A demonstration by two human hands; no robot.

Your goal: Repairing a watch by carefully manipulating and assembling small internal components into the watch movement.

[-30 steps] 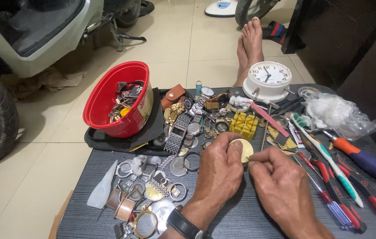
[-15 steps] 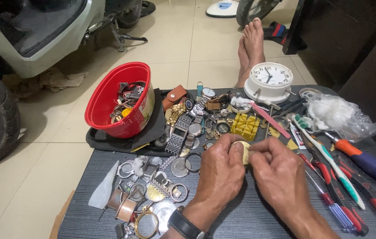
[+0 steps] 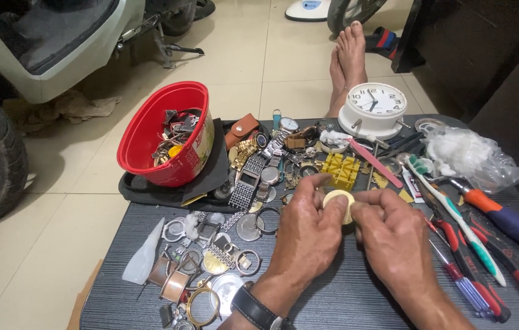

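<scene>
Item: a small round cream-coloured disc (image 3: 339,202), pinched between the fingertips of the left hand (image 3: 308,235) and the right hand (image 3: 394,235). Both hands are closed narrowly on it, and it is held just above the dark ribbed tabletop (image 3: 345,293), near centre, presumably so that its face can be worked on at close range.

Left, far: a glossy red plastic bowl (image 3: 167,131) of mixed metal parts is tilted on a black tray (image 3: 149,189).

Left, near: loose steel and gilt watch cases, rings and bracelet links (image 3: 210,269) are spread flat.

Far: a white round alarm clock (image 3: 374,109) is stood upright.

Right: red-handled pliers and screwdrivers (image 3: 485,256), a white-and-green toothbrush (image 3: 449,211) and a crumpled clear plastic bag (image 3: 473,156) are laid together.
</scene>
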